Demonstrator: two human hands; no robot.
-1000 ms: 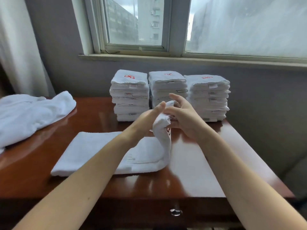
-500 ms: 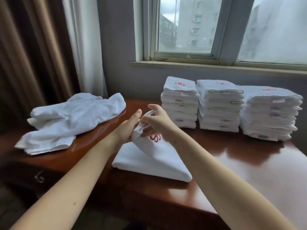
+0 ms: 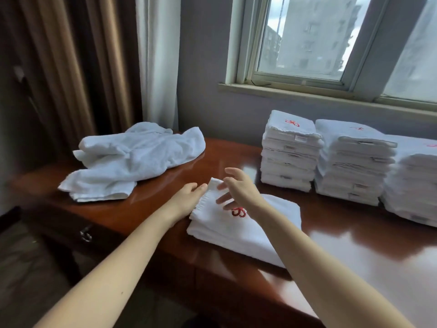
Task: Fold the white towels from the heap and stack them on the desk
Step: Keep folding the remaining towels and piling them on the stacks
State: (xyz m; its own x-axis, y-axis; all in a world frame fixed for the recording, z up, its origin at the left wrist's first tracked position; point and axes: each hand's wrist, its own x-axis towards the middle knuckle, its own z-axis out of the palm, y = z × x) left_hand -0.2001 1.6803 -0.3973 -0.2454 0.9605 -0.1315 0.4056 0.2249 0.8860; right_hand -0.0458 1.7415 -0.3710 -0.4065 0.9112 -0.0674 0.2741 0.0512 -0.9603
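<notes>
A folded white towel (image 3: pixel 238 230) with a red embroidered mark lies flat on the brown desk (image 3: pixel 343 252), near its front edge. My left hand (image 3: pixel 189 197) touches the towel's far left corner with relaxed fingers. Just above the towel hovers my right hand (image 3: pixel 236 188), its fingers spread and holding nothing. The heap of unfolded white towels (image 3: pixel 132 162) sits on the desk's left end. Three stacks of folded towels stand at the back: the left stack (image 3: pixel 289 150), the middle stack (image 3: pixel 354 162) and the right stack (image 3: pixel 411 183).
A window sill (image 3: pixel 307 95) runs along the wall behind the stacks. Brown and white curtains (image 3: pixel 99 62) hang at the left. A drawer handle (image 3: pixel 85 235) shows on the desk's front face.
Both hands have let go of the raised towel end, which now lies flat on the folded towel. My right hand has opened above it. The camera has turned left.
</notes>
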